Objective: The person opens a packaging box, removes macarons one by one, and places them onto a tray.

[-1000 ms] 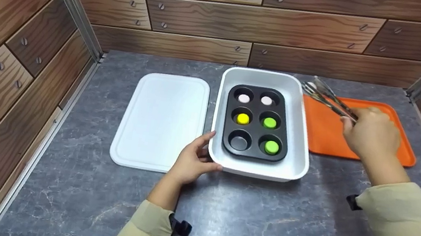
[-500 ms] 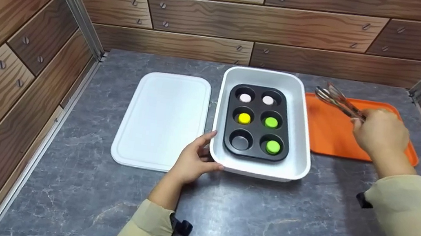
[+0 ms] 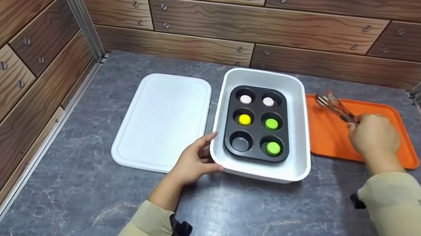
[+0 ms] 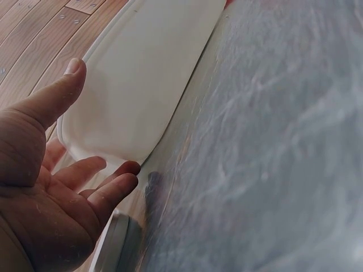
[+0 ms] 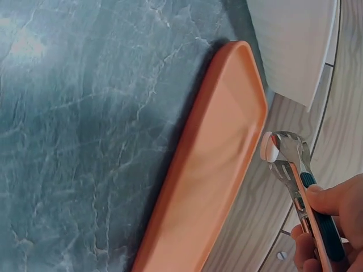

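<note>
Loosely spread, my left hand [image 3: 193,165] touches the near left corner of the white rectangular bin [image 3: 301,163]; thumb and fingers lie on either side of that corner. Inside the bin is a dark muffin tin [image 3: 255,132]. Its cups hold two pale pink discs [image 3: 245,99] at the back, a yellow one [image 3: 244,119] and a green one [image 3: 271,123] mid-row, and another green disc [image 3: 273,148] front right. The front left cup is bare. My right hand [image 3: 375,135] grips metal tongs [image 5: 309,181] above the orange tray. A pale round piece [image 5: 269,146] is at the tong tips.
The orange tray [image 3: 339,140] lies right of the bin. On the left a flat white lid [image 3: 164,124] rests on the grey marbled table [image 3: 261,224]. Wood-patterned walls [image 3: 208,19] enclose the back and both sides.
My right hand with the tongs has shifted right from beside the bin's edge, then slightly lower over the orange tray. The left hand stays at the bin's corner.
</note>
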The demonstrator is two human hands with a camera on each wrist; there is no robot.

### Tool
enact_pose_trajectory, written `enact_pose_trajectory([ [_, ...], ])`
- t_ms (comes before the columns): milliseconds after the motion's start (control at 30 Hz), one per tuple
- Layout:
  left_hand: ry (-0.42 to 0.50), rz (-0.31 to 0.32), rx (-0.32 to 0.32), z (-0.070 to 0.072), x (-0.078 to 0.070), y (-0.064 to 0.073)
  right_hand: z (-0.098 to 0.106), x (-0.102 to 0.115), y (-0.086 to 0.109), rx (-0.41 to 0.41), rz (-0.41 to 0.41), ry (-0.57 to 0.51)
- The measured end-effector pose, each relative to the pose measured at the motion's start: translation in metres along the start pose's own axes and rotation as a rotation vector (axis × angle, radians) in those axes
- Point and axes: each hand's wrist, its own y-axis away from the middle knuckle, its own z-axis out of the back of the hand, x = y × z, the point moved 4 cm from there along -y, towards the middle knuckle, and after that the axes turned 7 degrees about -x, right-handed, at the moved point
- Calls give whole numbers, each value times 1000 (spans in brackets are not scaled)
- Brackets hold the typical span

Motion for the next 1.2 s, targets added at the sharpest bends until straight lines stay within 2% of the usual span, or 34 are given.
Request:
enact_pose_trajectory([
  [833, -14, 2, -13, 0, 1, 0, -16, -3, -4, 31, -34, -27],
  [1200, -25, 3, -11, 0, 1, 0, -9, 1, -1, -42, -20, -49],
])
